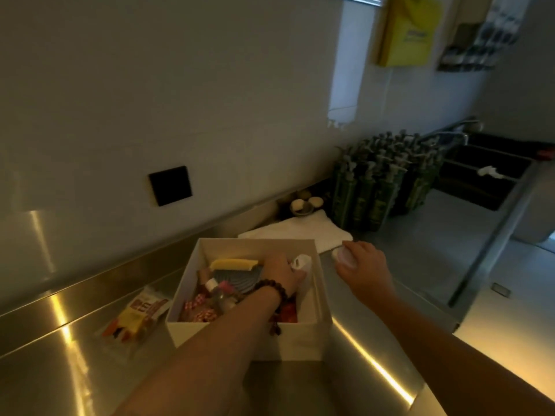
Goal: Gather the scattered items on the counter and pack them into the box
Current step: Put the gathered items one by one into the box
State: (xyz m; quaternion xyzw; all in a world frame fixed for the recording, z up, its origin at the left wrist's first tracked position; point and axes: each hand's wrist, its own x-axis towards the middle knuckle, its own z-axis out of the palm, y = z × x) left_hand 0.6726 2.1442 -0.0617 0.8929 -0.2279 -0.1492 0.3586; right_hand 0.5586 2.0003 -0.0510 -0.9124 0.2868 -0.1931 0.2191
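Box [303, 340] holds mixed items; left grip [280, 273] clutches white bottle [301, 262] inside; right grip [362, 259] clasps small jar [342, 256] (on counter).

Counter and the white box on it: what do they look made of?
The shiny grey counter looks like brushed stainless steel: streaky bright reflections. The white square open-topped box looks like matte cardboard or stiff paperboard: thin straight walls, no gloss; uncertain.

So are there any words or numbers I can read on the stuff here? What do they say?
None can be read.
Yellow bag on the wall: dark print, too blurred.
Snack packet on the counter: red label with pale marks, too blurred.
Green pump bottles: pale labels, too small.
Things in the box: no print visible.
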